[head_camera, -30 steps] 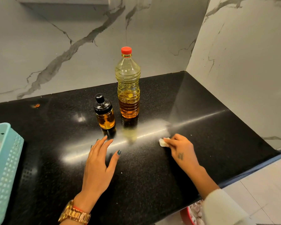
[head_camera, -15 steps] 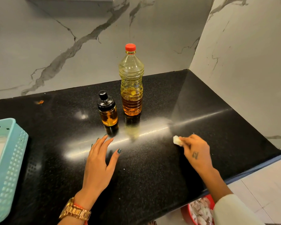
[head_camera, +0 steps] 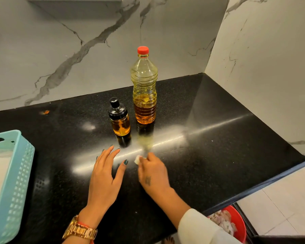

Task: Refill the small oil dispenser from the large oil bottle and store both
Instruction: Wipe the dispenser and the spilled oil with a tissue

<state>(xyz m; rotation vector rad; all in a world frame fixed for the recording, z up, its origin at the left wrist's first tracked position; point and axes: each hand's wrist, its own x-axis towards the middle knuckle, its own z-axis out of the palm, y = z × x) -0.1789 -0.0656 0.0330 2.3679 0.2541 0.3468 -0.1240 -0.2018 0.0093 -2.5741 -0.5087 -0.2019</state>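
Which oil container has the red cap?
The large oil bottle, the taller one on the right. The small oil dispenser beside it is short with a black top. Both stand upright and capped on the black counter.

Right hand (head_camera: 152,173) pinches white wad (head_camera: 137,159) beside flat left hand (head_camera: 105,175)

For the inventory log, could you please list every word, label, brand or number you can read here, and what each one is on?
None can be read.
Oil bottle: no label shows.
Dispenser: no print shows.
Right hand: a small dark mark on its back, too blurred to read.
Watch: its face is out of view.
Basket: no text shows.
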